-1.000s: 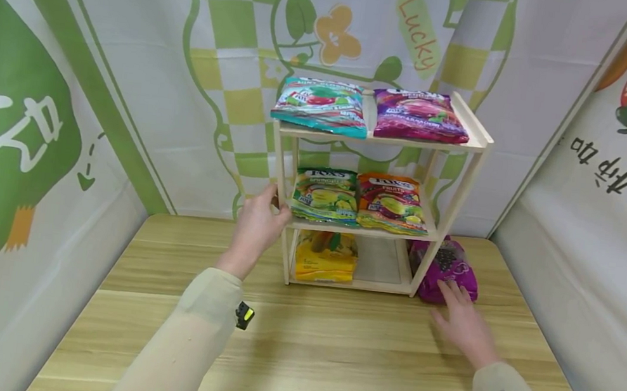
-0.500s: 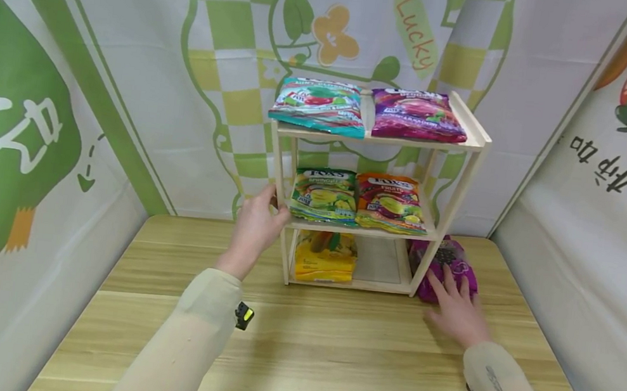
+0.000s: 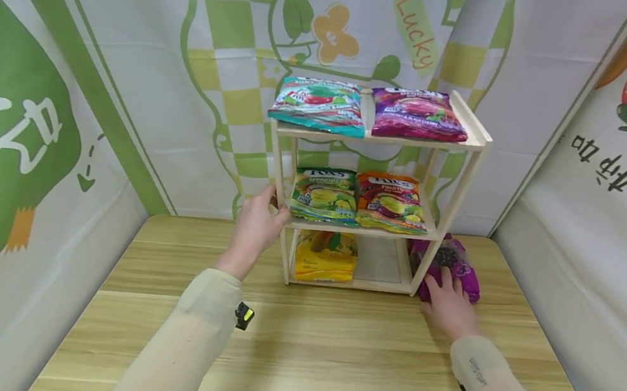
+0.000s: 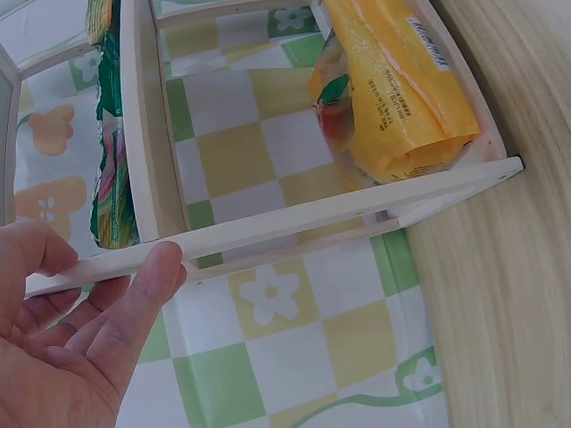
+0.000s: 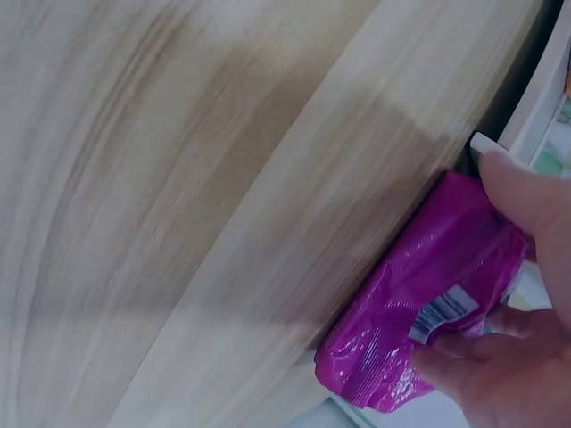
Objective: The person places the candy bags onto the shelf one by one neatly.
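Observation:
My left hand (image 3: 255,224) pinches the left post of a small three-tier wooden shelf (image 3: 466,180), level with the middle tier. In the left wrist view, thumb and fingers straddle that pale rail (image 4: 294,217). On the table, right beside the shelf's lower right post, lies a glossy purple candy bag (image 3: 463,257) with a dark grape picture. My right hand (image 3: 449,310) grips it from the front. The right wrist view shows the thumb at one side of the purple bag (image 5: 393,312) and curled fingers at the other, near a barcode label.
The top tier holds a teal bag (image 3: 320,104) and a magenta bag (image 3: 419,116). Green (image 3: 324,193) and orange-red (image 3: 392,202) Fox's bags stand on the middle tier. A yellow bag (image 3: 325,260) sits at the bottom left. Printed cloth walls (image 3: 132,62) enclose the wooden table (image 3: 319,355).
My right hand has moved left and forward onto the purple bag and taken hold of it; the bag has shifted slightly. The left hand keeps its grip on the shelf post.

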Demonstrator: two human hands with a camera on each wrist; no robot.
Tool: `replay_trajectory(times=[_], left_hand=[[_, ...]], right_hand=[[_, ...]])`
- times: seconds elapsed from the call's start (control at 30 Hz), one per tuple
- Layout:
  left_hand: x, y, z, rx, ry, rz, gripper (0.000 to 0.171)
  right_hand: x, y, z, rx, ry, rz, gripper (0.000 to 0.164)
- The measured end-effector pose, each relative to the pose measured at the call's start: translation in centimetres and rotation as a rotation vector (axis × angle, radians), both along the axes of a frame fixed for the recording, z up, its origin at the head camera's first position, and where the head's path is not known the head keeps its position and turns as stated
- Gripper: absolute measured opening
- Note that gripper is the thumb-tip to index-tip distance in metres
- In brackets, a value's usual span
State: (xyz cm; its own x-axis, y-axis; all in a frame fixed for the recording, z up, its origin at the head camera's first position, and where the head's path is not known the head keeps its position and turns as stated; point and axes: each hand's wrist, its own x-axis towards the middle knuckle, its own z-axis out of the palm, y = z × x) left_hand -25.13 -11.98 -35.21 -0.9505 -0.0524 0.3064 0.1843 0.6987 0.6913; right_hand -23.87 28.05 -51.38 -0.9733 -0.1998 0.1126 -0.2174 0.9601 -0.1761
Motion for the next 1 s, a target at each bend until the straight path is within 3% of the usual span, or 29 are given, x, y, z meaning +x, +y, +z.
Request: replay_trajectory(times=[0.13,0.23,0.5,0.8,1.0], left_hand=[[0.0,0.1,0.1,-0.015,-0.009,0.006,0.021],[0.1,0.1,0.2,-0.028,-0.018,0.011,0.019],[0.1,0.0,0.2,-0.022,-0.029,0.018,0.018],[0.0,0.1,0.2,-0.01,-0.038,0.019,0.016],[0.0,0.1,0.2,-0.006,-0.035,0.019,0.016]], right_hand=[[-0.2,-0.6,-0.2,0.012,0.12,-0.011,0.041],[-0.3,-0.9,-0.3,0.009,0.163,-0.036,0.037],[-0.4,-1.3,-0.4,-0.063,0.117,-0.139,0.022],[-0.2,-0.3,-0.1,-0.023,0.162,-0.151,0.026],[0.3,0.5,0.4,-0.018,0.134,-0.162,0.023]])
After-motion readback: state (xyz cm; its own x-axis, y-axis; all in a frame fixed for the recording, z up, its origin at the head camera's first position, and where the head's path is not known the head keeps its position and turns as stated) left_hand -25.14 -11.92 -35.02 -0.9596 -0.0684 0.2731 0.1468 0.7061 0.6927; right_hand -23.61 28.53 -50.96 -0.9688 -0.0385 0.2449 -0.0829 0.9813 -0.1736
